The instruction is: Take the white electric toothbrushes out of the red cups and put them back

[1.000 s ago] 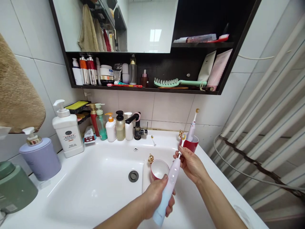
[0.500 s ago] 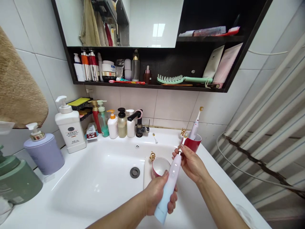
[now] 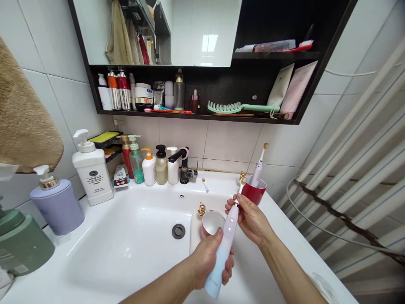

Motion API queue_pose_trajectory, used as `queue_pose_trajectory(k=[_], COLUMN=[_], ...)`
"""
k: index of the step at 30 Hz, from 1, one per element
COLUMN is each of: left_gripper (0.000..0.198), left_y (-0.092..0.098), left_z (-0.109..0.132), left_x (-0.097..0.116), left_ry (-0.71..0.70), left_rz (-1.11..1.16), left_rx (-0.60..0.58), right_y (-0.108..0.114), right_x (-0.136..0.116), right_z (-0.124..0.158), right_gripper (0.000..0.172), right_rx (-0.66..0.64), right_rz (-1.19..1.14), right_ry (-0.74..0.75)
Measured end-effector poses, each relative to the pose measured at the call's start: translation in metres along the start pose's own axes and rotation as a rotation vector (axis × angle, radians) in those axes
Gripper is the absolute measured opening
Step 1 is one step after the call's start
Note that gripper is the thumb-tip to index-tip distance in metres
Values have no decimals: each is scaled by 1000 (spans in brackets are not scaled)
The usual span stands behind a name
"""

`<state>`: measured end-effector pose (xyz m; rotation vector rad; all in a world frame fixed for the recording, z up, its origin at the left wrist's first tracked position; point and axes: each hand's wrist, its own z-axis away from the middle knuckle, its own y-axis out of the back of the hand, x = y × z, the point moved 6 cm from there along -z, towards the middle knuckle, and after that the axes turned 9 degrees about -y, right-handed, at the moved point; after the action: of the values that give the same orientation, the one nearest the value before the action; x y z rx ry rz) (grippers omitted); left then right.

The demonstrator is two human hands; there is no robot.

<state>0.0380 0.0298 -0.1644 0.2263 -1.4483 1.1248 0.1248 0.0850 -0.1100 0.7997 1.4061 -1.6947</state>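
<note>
My left hand (image 3: 205, 257) is wrapped round the pink-to-blue handle of an electric toothbrush (image 3: 226, 236), thumb along its upper side, over the basin. The fingers of my right hand (image 3: 253, 217) are closed on the white brush head (image 3: 241, 185) at the handle's top, bristles pointing up. A bit of metal shaft shows between head and handle; how firmly the two are joined I cannot tell. Just left of the handle is a cup with a white inside (image 3: 212, 223). Behind my right hand, a red cup (image 3: 257, 196) holds another electric toothbrush (image 3: 257, 171).
A separate brush head (image 3: 205, 185) lies on the back ledge of the white sink (image 3: 126, 228), right of the black faucet (image 3: 183, 166). Pump bottles (image 3: 149, 169) line the left and back. Above hangs a dark cabinet (image 3: 221, 118); a ribbed radiator (image 3: 344, 190) stands right.
Both hands keep their grips. The brush head and right hand have shifted slightly left in the view, along with a small camera movement.
</note>
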Motion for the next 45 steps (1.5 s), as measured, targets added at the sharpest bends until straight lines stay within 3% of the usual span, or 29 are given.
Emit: queue_pose_trajectory(k=[17,26,28,32,35,39,43,45], left_gripper=[54,46,47,52,51,48,44,38], left_y=[0,15,13,3,2,6,17,28], left_z=[2,-3,-3,0,0,-4,-8,-8], left_x=[4,18,18,9,9,17,31,41], left_ry=[-46,-290,-266,-79,-89,-222,-339,-424], left_rz=[-1,-349,-299,-54,-38,-159,-241,-330], left_rx=[46,155,112,-27,-47,17,155,258], right_y=[-8,-9,-9,-13,-14,-15,-26,-26], right_x=[4,4,4,9,7,5,14,12], right_z=[4,7,8,7,8,12,13,13], right_gripper=[15,19,20,20,19,21,27,30], right_rx=[14,124,135,48,43,110,23,28], right_rz=[90,133,126,13,-3,103,334,399], right_ry=[-8,90,92,-30,-13,79,53,116])
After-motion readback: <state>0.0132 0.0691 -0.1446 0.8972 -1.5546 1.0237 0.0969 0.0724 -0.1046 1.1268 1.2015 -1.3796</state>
